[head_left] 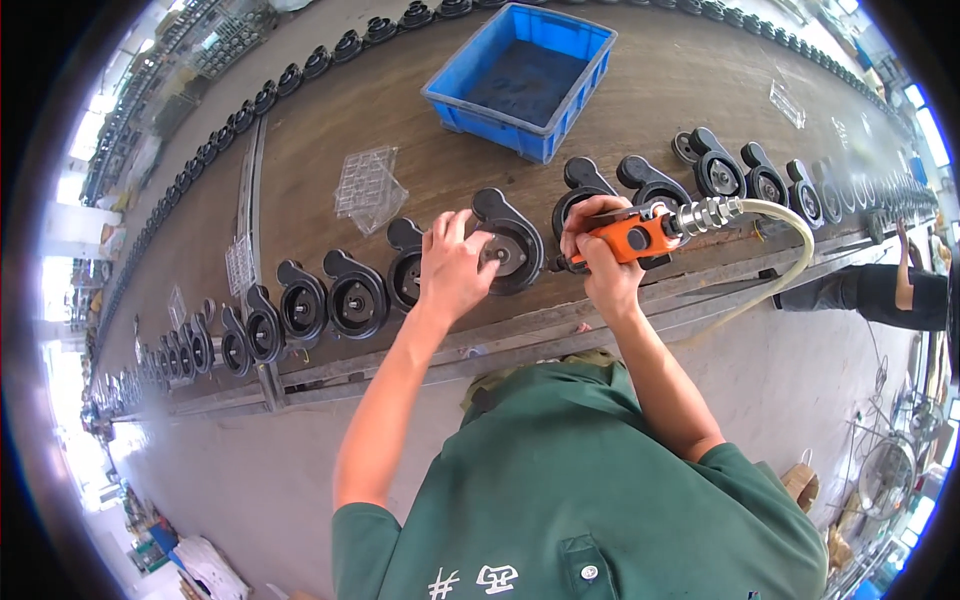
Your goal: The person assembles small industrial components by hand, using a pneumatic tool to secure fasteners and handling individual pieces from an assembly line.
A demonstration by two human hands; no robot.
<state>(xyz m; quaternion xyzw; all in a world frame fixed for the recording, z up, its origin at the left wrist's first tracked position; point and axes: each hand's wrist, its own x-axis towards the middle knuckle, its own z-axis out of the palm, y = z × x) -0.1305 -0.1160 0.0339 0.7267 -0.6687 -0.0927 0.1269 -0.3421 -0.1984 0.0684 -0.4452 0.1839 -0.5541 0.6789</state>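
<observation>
My left hand point(457, 262) curls over the left side of a black round housing point(515, 240) with a short arm at its top, its thumb and fingers near the metal-coloured centre. The underside of those fingers is hidden. My right hand point(605, 255) grips an orange air tool point(632, 238), whose narrow end points left, beside the housing's right rim. Metal fittings point(708, 214) join the tool to a clear hose point(795, 225). Behind my right hand stands another black housing point(585, 175), partly covered. Left of my left hand sits a similar housing point(357, 298).
Several black housings line the near edge of the brown workbench point(330, 110), and another row curves along its far side. A blue bin point(530, 130) stands beyond my hands. Clear plastic trays point(368, 188) lie to the left. At far right, another person's arm point(904, 265) shows.
</observation>
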